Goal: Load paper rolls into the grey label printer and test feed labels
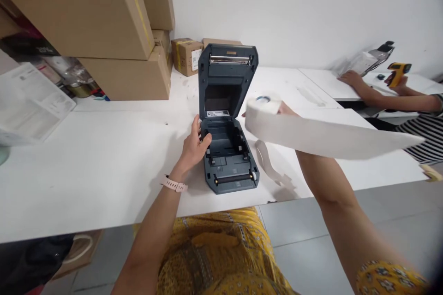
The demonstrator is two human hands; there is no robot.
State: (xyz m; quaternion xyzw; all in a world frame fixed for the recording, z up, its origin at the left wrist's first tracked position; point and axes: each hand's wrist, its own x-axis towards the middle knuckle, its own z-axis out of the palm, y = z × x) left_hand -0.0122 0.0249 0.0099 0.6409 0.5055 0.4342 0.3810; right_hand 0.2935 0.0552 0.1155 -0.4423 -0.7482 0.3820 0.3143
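Observation:
A dark grey label printer (226,147) stands on the white table (104,166) with its lid swung up and its paper bay bare. My left hand (194,145) grips the printer's left side wall, thumb up and fingers hooked over the edge. My right hand (287,110) holds a white paper roll (265,106) above the table, just right of the printer. A long strip of the paper (332,136) trails from the roll toward the right.
Stacked cardboard boxes (104,23) fill the back left, with smaller boxes (187,55) behind the printer. Printed sheets (31,101) lie at far left. At the right, another person in a striped sleeve (429,124) works at an adjoining table (332,80), holding a yellow scanner (398,71).

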